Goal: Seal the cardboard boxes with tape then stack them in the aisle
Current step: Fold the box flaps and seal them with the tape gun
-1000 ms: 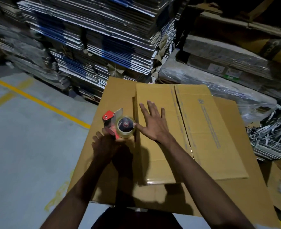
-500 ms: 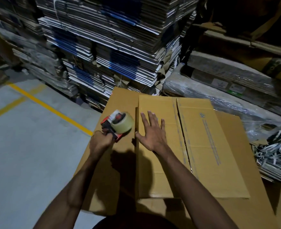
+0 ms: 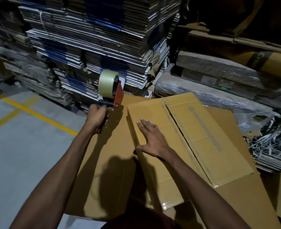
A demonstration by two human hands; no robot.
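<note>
Two hands split the sealing step: right hand (image 3: 153, 140) presses flat, fingers straight, on the box (image 3: 202, 138), left hand (image 3: 96, 116) grips the raised tape dispenser (image 3: 110, 89), which next must likely meet the centre seam (image 3: 182, 129).
</note>
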